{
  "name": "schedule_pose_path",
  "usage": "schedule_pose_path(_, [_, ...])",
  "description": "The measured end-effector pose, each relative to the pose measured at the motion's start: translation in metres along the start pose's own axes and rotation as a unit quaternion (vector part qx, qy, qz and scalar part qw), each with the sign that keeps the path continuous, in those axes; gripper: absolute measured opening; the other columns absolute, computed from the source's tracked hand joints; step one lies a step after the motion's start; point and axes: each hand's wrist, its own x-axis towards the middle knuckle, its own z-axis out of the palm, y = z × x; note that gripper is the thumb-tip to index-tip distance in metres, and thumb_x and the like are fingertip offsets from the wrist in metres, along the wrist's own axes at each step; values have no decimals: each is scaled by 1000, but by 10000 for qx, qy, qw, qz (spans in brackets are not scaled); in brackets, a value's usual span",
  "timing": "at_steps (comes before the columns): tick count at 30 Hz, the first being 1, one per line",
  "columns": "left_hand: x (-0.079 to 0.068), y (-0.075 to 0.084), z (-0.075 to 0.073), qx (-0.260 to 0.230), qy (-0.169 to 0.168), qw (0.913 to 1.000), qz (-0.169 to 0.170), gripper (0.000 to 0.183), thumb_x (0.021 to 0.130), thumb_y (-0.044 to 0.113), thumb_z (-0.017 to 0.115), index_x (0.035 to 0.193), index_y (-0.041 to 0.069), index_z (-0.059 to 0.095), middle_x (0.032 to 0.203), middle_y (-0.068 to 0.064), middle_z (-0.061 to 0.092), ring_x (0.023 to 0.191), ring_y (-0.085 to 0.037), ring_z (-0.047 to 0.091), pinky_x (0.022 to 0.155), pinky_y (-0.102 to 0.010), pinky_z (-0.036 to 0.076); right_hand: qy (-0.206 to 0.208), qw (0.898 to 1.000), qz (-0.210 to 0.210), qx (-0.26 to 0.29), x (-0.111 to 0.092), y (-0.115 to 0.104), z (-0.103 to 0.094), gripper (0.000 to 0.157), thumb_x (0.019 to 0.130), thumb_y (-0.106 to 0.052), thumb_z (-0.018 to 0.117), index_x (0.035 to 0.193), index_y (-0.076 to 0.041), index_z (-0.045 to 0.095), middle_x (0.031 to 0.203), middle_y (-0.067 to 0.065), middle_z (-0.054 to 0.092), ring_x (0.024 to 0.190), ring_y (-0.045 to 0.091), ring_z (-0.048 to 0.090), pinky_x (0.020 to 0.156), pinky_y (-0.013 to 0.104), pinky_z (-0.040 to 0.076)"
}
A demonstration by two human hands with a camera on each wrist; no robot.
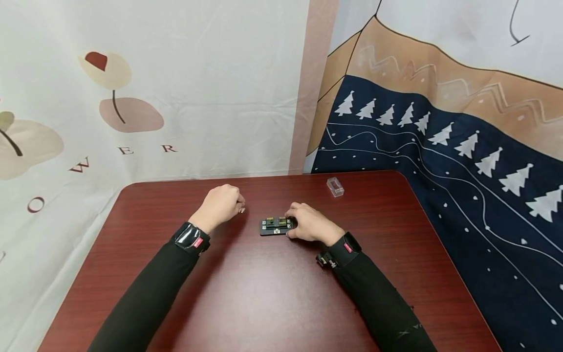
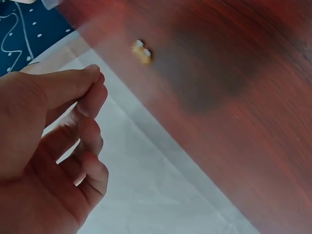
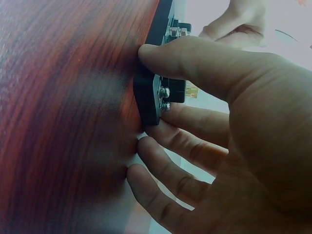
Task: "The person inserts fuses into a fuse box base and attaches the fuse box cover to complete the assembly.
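Observation:
My right hand (image 1: 311, 225) grips the right end of a small black rectangular block (image 1: 270, 228) on the table, thumb on its near side and fingers at the far side. In the right wrist view, metal screws (image 3: 165, 92) stand along the block's top, beside raised black parts and a gold-coloured bit. To the block's left, my left hand (image 1: 220, 203) hovers over the table, thumb and index fingertips together and the other fingers curled. Nothing shows between them. Just past those fingertips in the left wrist view is a small gold piece (image 2: 142, 52) with pale ends, blurred.
A small clear plastic cover (image 1: 335, 187) lies near the far edge of the reddish-brown wooden table (image 1: 272, 283). A pale printed cloth (image 1: 228, 88) hangs behind the table, and a navy cloth with white trees (image 1: 440, 190) hangs at its right.

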Motion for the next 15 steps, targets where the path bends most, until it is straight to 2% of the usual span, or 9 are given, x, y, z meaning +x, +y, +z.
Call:
schedule_pose_path(4, [3,-6,7,142,-169,9997,131,16,96,10,77,92,19,90,96,-1,82,96,-28,79,84,-51,66,18,10000,-34,-16,0,1,0,49,89,-27,88,133,-7,76,124,4,67,115,24,62,102,41,52])
schedule_pose_path(8, [5,-11,14,180,-404,9988,199,20,99,9,75,88,21,88,95,-2,79,95,-27,78,84,-50,65,25,10000,-28,-32,0,1,0,49,89,-27,88,133,-8,77,123,3,67,114,24,61,101,41,52])
schedule_pose_path(15, [5,-16,21,59,-558,9984,71,19,101,10,76,113,15,90,109,-5,83,108,-31,79,91,-50,66,9,10000,25,24,-1,0,-1,51,90,-27,88,135,-8,76,125,3,67,116,24,61,102,41,52])
